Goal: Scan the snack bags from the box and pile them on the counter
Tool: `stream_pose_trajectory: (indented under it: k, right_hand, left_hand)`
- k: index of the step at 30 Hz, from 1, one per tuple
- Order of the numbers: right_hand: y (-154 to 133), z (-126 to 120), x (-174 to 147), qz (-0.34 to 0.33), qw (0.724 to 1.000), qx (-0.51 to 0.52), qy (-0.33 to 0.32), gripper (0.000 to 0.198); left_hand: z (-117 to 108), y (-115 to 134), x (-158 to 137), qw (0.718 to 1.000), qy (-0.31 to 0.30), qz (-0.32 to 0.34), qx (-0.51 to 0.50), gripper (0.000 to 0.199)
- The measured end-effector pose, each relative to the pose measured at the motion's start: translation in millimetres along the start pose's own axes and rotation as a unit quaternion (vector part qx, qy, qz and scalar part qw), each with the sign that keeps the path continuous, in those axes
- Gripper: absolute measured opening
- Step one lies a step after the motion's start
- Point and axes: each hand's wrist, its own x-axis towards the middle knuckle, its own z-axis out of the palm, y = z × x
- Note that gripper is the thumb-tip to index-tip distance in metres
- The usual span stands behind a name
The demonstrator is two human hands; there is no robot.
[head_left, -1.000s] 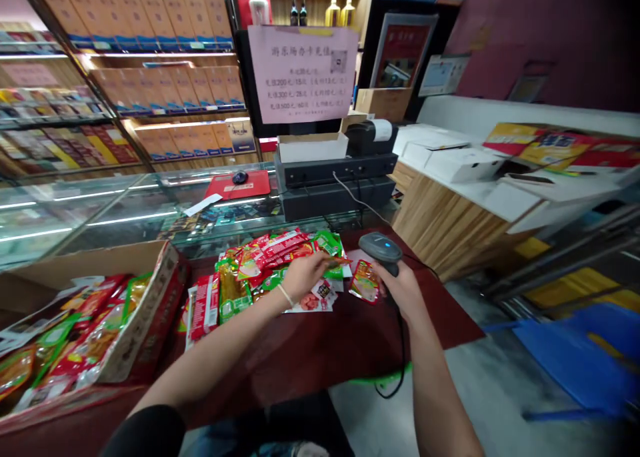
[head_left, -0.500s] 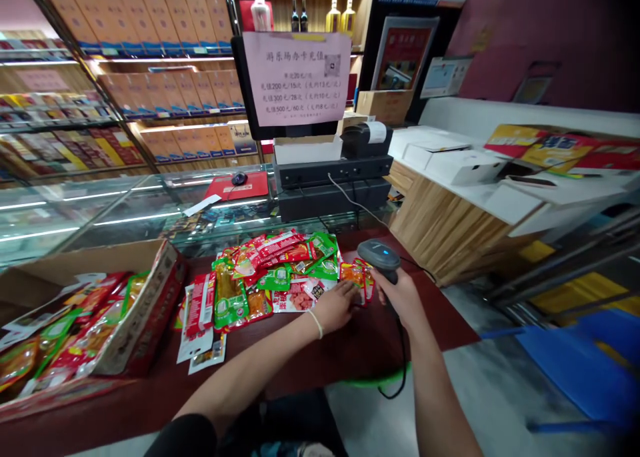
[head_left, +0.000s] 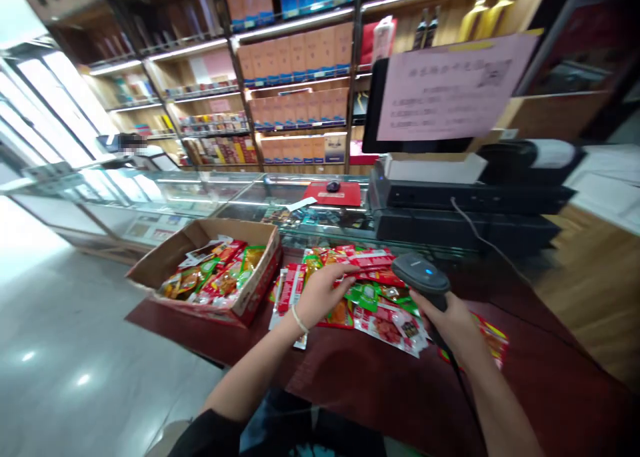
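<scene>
The dark red, smooth-topped counter [head_left: 345,380] offered a bare strip between the heap of shiny red and green plastic snack packets [head_left: 367,297] and its front edge, and more bare surface to the right of the right hand [head_left: 453,317]. The open brown cardboard box [head_left: 263,277], filled with similar packets, stood at the left end, just beside the heap. Behind, the glass display case [head_left: 235,185] and black box-shaped register base [head_left: 465,227] limited the room.

The right hand's fingers were clamped around the handle of the dark grey handheld scanner [head_left: 420,273], its head over the heap's right side. The left hand [head_left: 325,290] was over the heap's left part, a gap showing between thumb and forefinger; whether the tips pinched a packet could not be told.

Half a second earlier, the left hand had rested on the separate red packets [head_left: 495,340] left of the scanner; these now lay partly hidden at the right wrist. The scanner had shifted toward the heap, and the view had swung left, bringing in the whole box.
</scene>
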Motion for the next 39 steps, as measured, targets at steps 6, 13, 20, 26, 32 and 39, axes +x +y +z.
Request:
stream_pose_trajectory:
  k: [6,13,20,26,32,39]
  right_hand:
    - [-63.9,80.9,6.0,-0.056,0.993,0.034,-0.099,0.031]
    - [-122.3,171.9,-2.1,-0.084,0.972,0.068,-0.207,0.031]
    - [-145.8,221.9,-1.5,-0.137,0.963,0.038,-0.229,0.032]
    - [-143.0,239.5,6.2,-0.133,0.961,0.027,-0.241,0.029]
    - [-123.6,253.6,19.0,-0.087,0.958,0.084,-0.26,0.033]
    - [-110.4,257.6,31.2,-0.053,0.957,0.126,-0.255,0.037]
  left_hand:
    - [-106.8,-37.6,-34.2,0.99,0.1,-0.089,0.035,0.027]
    - [-200.7,-89.8,-76.0,0.96,0.192,-0.179,0.094,0.022]
    - [-244.2,-139.9,-94.1,0.954,0.186,-0.222,0.081,0.02]
    - [-251.1,-206.1,-63.1,0.951,-0.019,-0.265,0.16,0.028]
    - [-229.2,-239.9,-28.8,0.846,-0.246,-0.353,0.315,0.031]
    - [-215.9,-254.5,-30.9,0.822,-0.262,-0.371,0.344,0.04]
